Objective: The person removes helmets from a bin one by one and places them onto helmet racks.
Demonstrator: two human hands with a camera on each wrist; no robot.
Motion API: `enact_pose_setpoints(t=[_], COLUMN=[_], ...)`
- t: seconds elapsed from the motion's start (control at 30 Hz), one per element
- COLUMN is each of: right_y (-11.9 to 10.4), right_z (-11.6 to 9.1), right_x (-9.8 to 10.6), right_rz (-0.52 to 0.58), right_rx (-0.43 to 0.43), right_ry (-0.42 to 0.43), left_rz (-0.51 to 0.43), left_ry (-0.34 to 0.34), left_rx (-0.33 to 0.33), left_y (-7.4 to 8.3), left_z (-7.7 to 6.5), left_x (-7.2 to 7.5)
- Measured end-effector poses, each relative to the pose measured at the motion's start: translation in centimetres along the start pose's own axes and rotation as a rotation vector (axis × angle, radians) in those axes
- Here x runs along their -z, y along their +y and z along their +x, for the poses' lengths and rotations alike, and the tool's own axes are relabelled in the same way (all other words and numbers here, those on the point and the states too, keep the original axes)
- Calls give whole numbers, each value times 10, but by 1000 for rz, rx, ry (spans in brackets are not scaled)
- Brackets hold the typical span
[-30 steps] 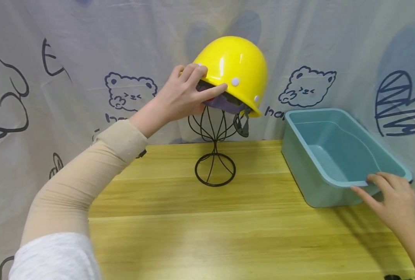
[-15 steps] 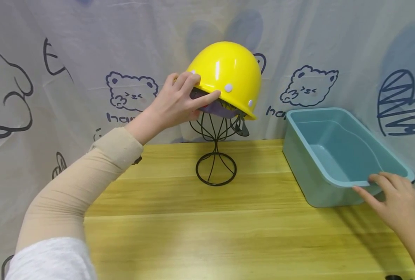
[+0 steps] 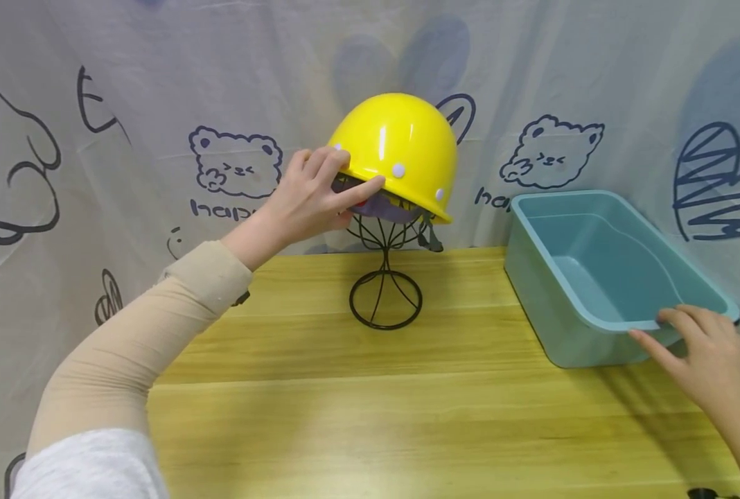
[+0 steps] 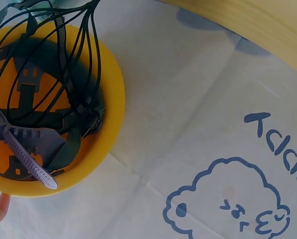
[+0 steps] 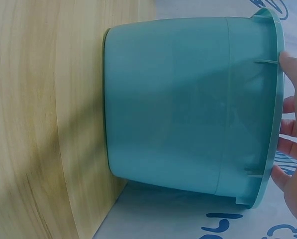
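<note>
A yellow hard hat (image 3: 401,138) sits tilted over the top of a black wire head stand (image 3: 385,277). My left hand (image 3: 310,197) grips the hat's brim at its left side, fingers on the shell and thumb side below. In the left wrist view, the inside of the hat shows its dark harness (image 4: 44,117) and a grey-purple headband strap (image 4: 29,154), with the stand's wires reaching into it. At the right, my right hand (image 3: 707,353) holds the near rim of a blue-green plastic bin (image 3: 563,291), fingers over the edge.
The bin stands upright on the wooden table (image 3: 370,416) with only its bare inner walls showing. Behind hangs a pale curtain (image 3: 283,69) with bear drawings, close to the stand and bin. A small dark object (image 3: 241,298) shows partly behind the left sleeve.
My left hand has lowered the hard hat and shifted it slightly left, down over the wire stand. The right hand stays on the bin's rim.
</note>
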State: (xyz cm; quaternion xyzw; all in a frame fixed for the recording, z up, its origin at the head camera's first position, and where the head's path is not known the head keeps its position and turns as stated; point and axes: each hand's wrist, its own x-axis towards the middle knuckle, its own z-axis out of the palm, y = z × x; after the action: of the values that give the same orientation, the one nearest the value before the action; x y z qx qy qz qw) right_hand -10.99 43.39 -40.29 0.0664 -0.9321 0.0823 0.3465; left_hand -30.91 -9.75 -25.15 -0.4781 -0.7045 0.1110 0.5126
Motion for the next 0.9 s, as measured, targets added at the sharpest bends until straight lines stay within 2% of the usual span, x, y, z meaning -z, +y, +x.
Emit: enact_pose_setpoints(t=[0.27,0.57,0.9], right_y=[1,0,-2], right_z=[0,-1,0], right_x=[-1,0,0], right_rz=[-4,6,3], right_rx=[-8,-14,5], right_ry=[-10,-18,1], left_rz=[2,-21,-24], left_ry=[14,108,124], left_rx=[2,21,62], left_y=[8,15,27], left_z=[-12,-22,-37], left_x=[-2,-8,-13])
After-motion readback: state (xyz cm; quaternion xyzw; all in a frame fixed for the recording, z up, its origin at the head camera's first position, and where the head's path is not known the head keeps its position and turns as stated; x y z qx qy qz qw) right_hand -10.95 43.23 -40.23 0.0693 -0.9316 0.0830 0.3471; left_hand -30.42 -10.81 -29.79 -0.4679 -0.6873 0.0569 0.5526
